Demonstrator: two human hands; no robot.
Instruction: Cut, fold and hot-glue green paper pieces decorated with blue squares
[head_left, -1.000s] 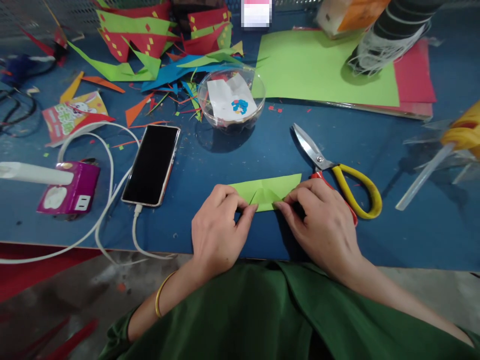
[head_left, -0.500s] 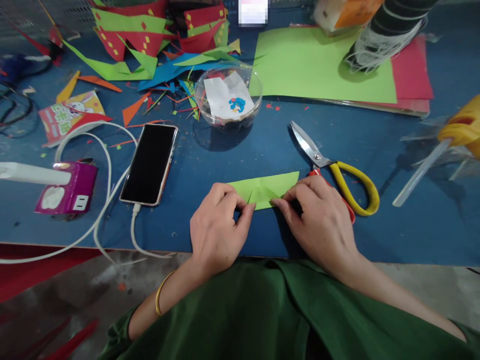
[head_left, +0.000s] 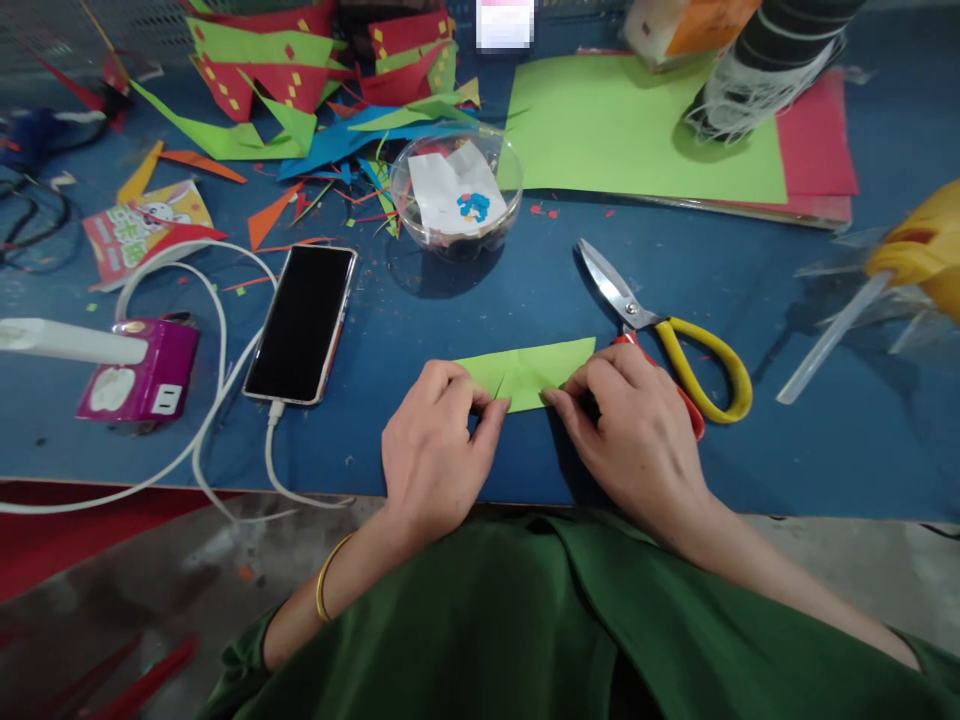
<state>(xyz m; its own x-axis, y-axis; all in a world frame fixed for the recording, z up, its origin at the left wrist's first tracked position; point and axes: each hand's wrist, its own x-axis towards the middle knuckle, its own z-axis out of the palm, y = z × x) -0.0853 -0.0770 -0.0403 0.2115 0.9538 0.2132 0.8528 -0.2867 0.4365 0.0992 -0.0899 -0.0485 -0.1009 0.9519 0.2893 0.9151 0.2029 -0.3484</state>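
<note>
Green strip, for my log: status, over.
Left hand, right hand pinching green strip. Strip creased near middle. Scissors partly hidden by right hand.

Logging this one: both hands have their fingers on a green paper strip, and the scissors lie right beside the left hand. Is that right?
Not quite: the scissors lie beside the right hand, as the head view shows. The left hand does have its fingers on the green paper strip, as does the right.
</note>
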